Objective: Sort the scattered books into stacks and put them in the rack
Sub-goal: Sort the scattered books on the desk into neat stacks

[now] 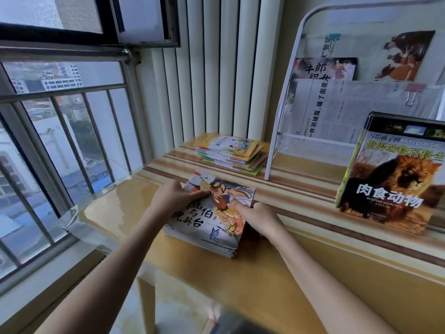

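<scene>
Two hands and one book stack at the centre of a striped yellow table (313, 249), entered here by descending size. White wire rack (284, 116): stands on the table well beyond and to the right of the grip, its pockets lined with newspaper sheets (349, 109) held by binder clips, one picture book (325, 68) upright in an upper pocket. Lion-cover book (395, 174): large, leaning upright against the front of the rack, well to the right of the grip (carnivore title, several spines seem to sit behind it). Near book stack (212, 213): thin picture books lying flat on the table, directly in the grip, top cover showing painted figures and butterflies. Far book stack (233, 153): smaller yellow-edged books, flat, just beyond the grip and beside the rack's left foot, apart from the held stack. Left hand (173, 196): curled over the left edge of the near book stack, thumb across the top cover, fingers hidden behind the edge. Right hand (255, 214): clasps the right edge of the same stack, thumb lying on the cover, remaining fingers tucked down the side out of sight. Both hands thus pinch the stack between them from opposite sides. Window with railing: to the left of the grip.
</scene>
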Motion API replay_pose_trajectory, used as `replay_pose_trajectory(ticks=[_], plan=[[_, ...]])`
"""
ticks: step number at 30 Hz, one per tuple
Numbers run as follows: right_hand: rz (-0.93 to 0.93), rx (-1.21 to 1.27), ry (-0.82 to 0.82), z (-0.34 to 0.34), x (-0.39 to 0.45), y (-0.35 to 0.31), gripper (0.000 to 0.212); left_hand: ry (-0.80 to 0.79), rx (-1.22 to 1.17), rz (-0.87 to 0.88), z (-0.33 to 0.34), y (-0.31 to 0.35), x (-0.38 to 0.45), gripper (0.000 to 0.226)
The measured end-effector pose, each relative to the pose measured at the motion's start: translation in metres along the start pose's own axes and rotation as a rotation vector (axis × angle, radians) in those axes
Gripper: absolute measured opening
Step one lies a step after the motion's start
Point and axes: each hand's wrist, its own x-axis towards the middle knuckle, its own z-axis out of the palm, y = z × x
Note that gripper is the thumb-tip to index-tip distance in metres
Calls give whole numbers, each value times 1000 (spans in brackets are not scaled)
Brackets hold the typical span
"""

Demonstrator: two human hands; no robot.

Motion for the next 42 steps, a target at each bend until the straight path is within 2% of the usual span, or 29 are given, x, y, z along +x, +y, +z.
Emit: replay_pose_trajectory(ticks=[2, 4, 5, 7, 8, 9, 11, 13, 17, 20, 21, 23, 26, 28, 30, 31, 34, 36, 38, 40, 42], plan=[[-16, -261, 92, 0, 4, -1, 71, 58, 197, 3, 5, -4, -2, 72], [-91, -528, 328, -8, 8, -6, 70, 120, 457, 88, 5, 1, 2, 77], [-139, -565, 438, -15, 10, -10, 67, 135, 534, 148, 5, 6, 3, 78], [-295, -439, 593, -24, 14, -18, 55, 113, 498, 273, 9, 18, 2, 75], [-376, -334, 596, -23, 16, -20, 49, 75, 451, 320, 15, 23, 1, 71], [-425, -255, 506, -18, 17, -23, 49, 30, 454, 350, 24, 25, 0, 66], [-407, -325, 177, 6, 17, -22, 62, -45, 568, 362, 43, 22, -5, 59], [-358, -400, 2, 26, 17, -15, 62, -68, 654, 340, 50, 18, -5, 58], [-361, -320, -50, 25, 24, -9, 61, -106, 679, 329, 48, 21, -4, 58], [-345, -64, -102, 5, 19, 0, 61, -168, 772, 331, 41, 27, -1, 57], [-333, 61, -40, -8, 16, 8, 60, -179, 830, 349, 37, 33, 3, 57], [-361, 196, 280, -44, 8, 32, 55, -99, 848, 412, 35, 56, 9, 57], [-424, 213, 923, -104, -3, 80, 38, 64, 492, 618, 62, 119, 11, 59], [-335, 221, 1261, -141, -8, 117, 34, -36, 156, 704, 99, 170, 3, 62], [-167, 210, 1420, -171, -8, 153, 40, -220, -75, 671, 142, 216, -8, 68], [-91, 212, 1416, -185, -8, 169, 47, -291, -166, 621, 162, 235, -11, 72], [45, 313, 1238, -213, 0, 201, 69, -446, -489, 382, 208, 275, -3, 84], [96, 416, 1131, -222, 13, 215, 70, -539, -710, 245, 227, 288, 12, 82], [85, 513, 1048, -221, 26, 229, 49, -555, -804, 228, 241, 294, 26, 69], [27, 555, 1063, -218, 38, 238, 20, -599, -880, 243, 253, 296, 33, 63], [2, 522, 1145, -214, 45, 241, 18, -657, -976, 225, 268, 299, 34, 65]])
